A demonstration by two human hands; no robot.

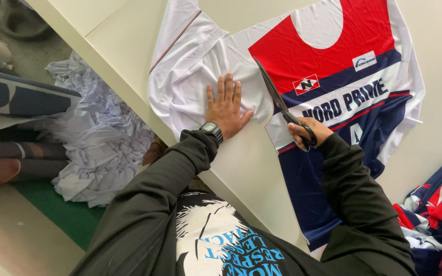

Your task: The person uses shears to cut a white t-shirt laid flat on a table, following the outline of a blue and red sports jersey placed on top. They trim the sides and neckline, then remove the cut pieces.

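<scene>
Cream-white cutting table (129, 46) is filling the view from above, and all the action is sitting at the grip: the right hand (307, 132) is closing its fingers through the dark handles of a pair of scissors (280, 99), holding them firmly. Just beyond that grip, the long blades are parting slightly and pointing away from the person, lying along the edge where the printed fabric panel (344, 87) is meeting plain white cloth. That panel, banded in red, white and navy with a round white cut-out at its far end, is spreading out flat under and to the right of the scissors, running back past the wrist toward the table's near edge.

Left of the grip, just across the blades, the left hand (226, 105) is pressing flat with fingers spread, gripping nothing, pinning down the white fabric piece (185, 66), which is rumpling and folding further left. A black wristwatch (211, 129) is showing at that wrist, both arms in dark sleeves.

Farther out on the left, below the table edge, a heap of white scraps (98, 138) is lying on the floor. Well off to the right, more striped fabric (438, 214) is bunching up.
</scene>
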